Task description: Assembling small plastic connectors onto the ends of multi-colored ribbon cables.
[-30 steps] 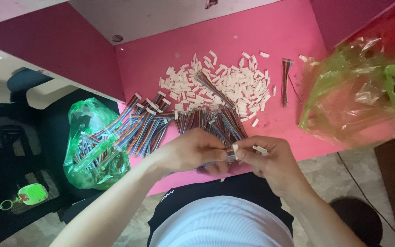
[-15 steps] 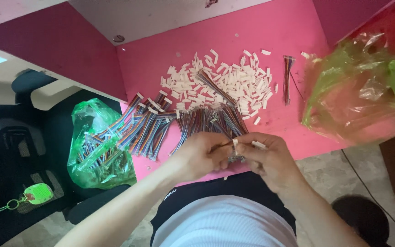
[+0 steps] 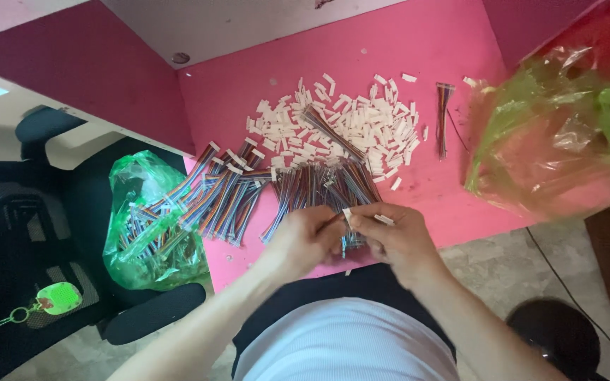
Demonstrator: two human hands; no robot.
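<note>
My left hand [image 3: 305, 238] and my right hand [image 3: 397, 236] meet at the near edge of the pink table [image 3: 425, 42]. The left hand pinches a short multicoloured ribbon cable. The right hand's fingertips hold a small white connector [image 3: 348, 214] at the cable's end, and another white piece [image 3: 384, 220] sticks out over its knuckles. Just beyond the hands lies a heap of loose ribbon cables [image 3: 326, 187]. Further back is a pile of white connectors [image 3: 347, 127] with one cable lying across it.
Finished cables with white ends [image 3: 224, 187] lie at the table's left edge. A green plastic bag of cables [image 3: 146, 226] hangs off a black chair. A large green plastic bag [image 3: 566, 134] sits at the right. One cable [image 3: 445, 116] lies alone beside it.
Both hands have shifted slightly toward the table edge and closed together on the cable end. The piles have not moved.
</note>
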